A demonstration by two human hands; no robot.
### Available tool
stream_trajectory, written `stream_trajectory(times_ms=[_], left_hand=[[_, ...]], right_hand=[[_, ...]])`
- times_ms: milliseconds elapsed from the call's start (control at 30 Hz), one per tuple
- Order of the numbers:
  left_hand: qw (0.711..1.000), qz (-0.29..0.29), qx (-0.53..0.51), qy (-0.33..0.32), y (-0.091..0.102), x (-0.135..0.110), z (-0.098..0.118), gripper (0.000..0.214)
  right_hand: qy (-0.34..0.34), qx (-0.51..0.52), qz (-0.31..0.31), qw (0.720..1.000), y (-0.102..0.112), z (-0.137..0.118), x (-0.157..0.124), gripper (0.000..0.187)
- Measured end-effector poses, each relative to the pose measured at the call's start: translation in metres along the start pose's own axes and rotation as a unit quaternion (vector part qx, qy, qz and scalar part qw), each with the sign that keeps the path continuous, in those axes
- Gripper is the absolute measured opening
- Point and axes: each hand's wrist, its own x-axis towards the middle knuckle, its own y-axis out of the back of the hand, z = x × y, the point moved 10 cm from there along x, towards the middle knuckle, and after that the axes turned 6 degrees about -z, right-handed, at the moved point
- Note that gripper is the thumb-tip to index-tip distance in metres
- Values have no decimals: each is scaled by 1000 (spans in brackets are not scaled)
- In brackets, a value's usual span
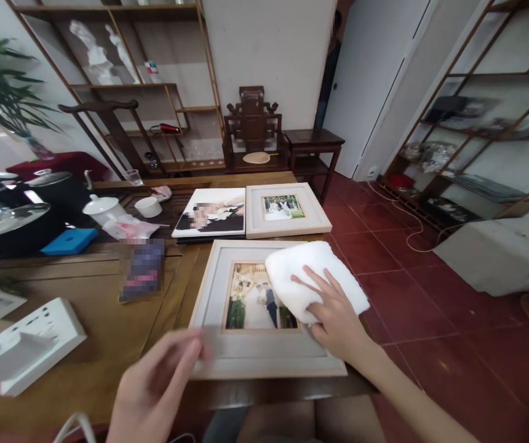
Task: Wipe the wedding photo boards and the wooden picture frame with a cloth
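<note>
A large framed photo [246,357] in a pale wooden frame lies flat at the near edge of the wooden table [98,320]. My right hand [333,314] lies flat on a folded white cloth [306,271], fingers stretched out, pressing it onto the frame's right side. My left hand [154,387] hovers at the frame's lower left corner, blurred by motion, fingertips near the frame edge. Beyond it lie a smaller framed photo [286,209] and an unframed photo print [211,212].
A white box [29,344] sits at the left, a blurred card [142,271] beside it. Pots with glass lids [10,215], a white teapot [103,208], a blue case [68,241] stand further left. Shelves, a carved chair [253,129], red tile floor [430,320] surround the table.
</note>
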Motion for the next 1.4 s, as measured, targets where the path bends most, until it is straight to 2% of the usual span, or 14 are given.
stream_trajectory(times_ms=[67,100,200,300,367,500,567,600,700,767,933,1067,1300,1400], left_hand=[[989,39,78,-116,1,27,28,27],[981,31,105,-160,-5,39,35,31],[959,-48,189,-208,-34,66,31,42],[936,-98,246,-232,-53,71,24,43],[925,-104,263,-256,-58,67,25,42],[906,-97,289,-295,-63,61,28,37],[900,-98,299,-301,-66,62,26,35],[898,-98,302,-304,-66,63,24,35],[896,-93,307,-309,-66,67,20,35],[895,-89,311,-307,-66,70,17,36],[903,-83,291,-303,-63,75,17,36],[921,-62,253,-289,-55,79,19,34],[920,-58,254,-292,-56,78,19,34],[912,-67,269,-304,-61,77,18,35]], right_hand=[[11,-1,-3,1000,0,0,1,25],[16,-1,-5,1000,1,0,2,25],[24,-5,-16,1000,1,-1,3,24],[32,-8,-15,999,1,0,2,26],[14,-9,25,1000,7,9,0,26],[-118,-50,202,971,43,53,-9,22],[-127,-78,228,962,52,62,-1,22],[-103,-86,209,969,50,60,9,21],[-17,-90,78,993,26,47,40,26],[-4,-87,9,996,8,44,53,34],[-21,-83,-46,995,-10,47,59,40],[-11,-86,-94,992,-10,29,46,37],[-21,14,-226,974,7,-36,-10,36],[-19,55,-219,974,6,-48,-19,38]])
